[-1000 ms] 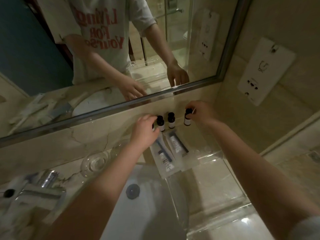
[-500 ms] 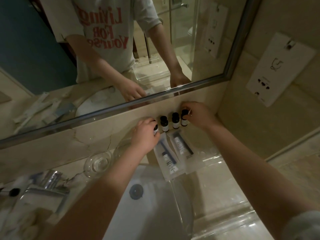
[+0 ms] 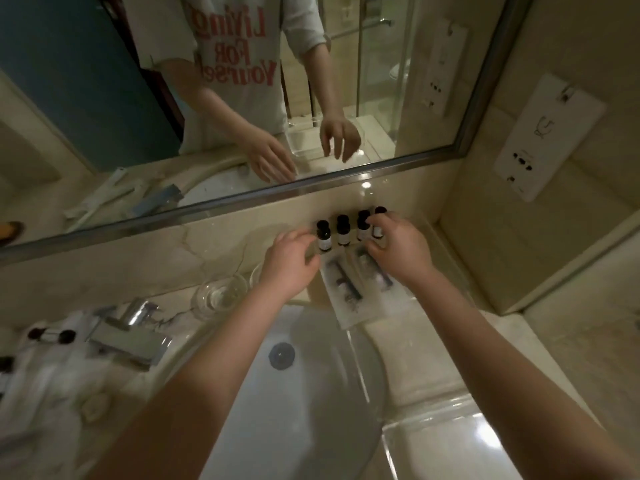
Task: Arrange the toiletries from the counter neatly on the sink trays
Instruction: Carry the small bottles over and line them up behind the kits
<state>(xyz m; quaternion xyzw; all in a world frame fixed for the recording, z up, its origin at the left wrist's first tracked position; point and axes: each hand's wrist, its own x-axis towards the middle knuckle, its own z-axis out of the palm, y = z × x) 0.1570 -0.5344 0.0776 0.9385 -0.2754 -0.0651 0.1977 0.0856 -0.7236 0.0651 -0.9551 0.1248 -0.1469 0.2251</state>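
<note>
Several small dark-capped bottles stand upright in a row against the wall under the mirror, at the far end of a clear acrylic tray. In front of them lie two flat sealed packets side by side on the tray. My left hand hovers by the leftmost bottle with its fingers apart and nothing in them. My right hand is spread over the two rightmost bottles and the right packet; the mirror shows its fingers loose and apart. More toiletries lie at the left.
A white sink with its drain lies below my arms. A chrome faucet and white packets crowd the left counter. Two glass dishes sit by the wall. An outlet panel hangs on the right wall.
My right hand slid the rightmost bottle left into the row and let it go. Both hands have loosened and now hover over the bottles. The view shifted slightly.
</note>
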